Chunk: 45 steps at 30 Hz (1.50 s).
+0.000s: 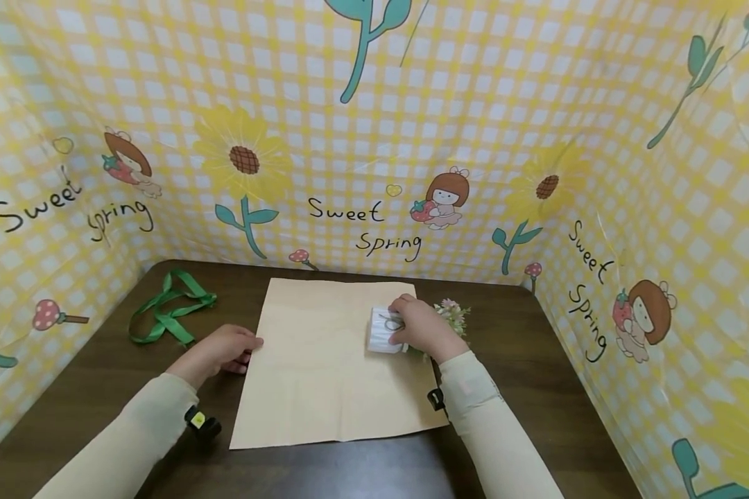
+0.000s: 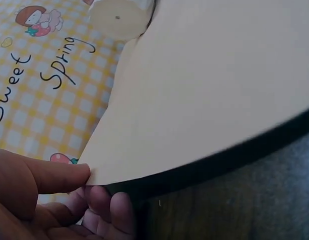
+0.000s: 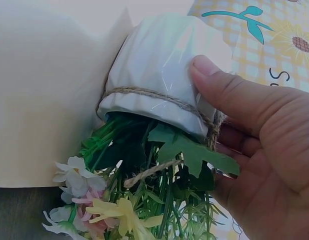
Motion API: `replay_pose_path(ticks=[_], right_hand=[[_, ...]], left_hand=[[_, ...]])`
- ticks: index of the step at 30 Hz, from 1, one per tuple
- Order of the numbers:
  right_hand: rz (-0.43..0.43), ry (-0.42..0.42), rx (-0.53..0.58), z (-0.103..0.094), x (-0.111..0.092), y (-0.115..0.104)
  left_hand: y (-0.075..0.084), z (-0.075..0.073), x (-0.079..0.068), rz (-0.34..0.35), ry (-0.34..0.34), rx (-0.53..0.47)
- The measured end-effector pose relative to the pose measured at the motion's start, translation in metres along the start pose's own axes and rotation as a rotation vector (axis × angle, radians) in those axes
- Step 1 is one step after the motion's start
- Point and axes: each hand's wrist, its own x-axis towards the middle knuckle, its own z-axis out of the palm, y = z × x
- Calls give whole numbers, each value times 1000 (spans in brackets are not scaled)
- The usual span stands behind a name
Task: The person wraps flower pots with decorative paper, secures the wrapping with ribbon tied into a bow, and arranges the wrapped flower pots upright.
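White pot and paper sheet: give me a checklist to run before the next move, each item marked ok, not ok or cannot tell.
1. Left hand holding the paper sheet: ok, pinching its left edge.
2. Right hand gripping the white pot: ok, thumb on its side.
3. White pot resting its weight on the paper sheet: cannot tell; it is sideways over the right part.
4. Flowers within the paper sheet's outline: not ok, they stick out past its right edge.
5. Green ribbon clear of the paper sheet: ok, loose to its left.
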Motion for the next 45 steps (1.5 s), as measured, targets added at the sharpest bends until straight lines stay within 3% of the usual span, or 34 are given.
replay_pose_path(ticks=[11, 17, 26, 37, 45], right_hand=[[-28, -13, -5, -1, 1, 5], [-38, -20, 1, 0, 0, 6], [-34, -20, 4, -3, 0, 4], [-58, -60, 18, 0, 5, -4], [-75, -62, 18, 4, 5, -15]], left_hand=[[-2, -4, 3, -16, -37, 8], [3, -3, 1, -31, -47, -51], [27, -3, -14, 82, -110, -171], [60, -7, -35, 184, -126, -269], [92, 4, -56, 257, -161, -232]])
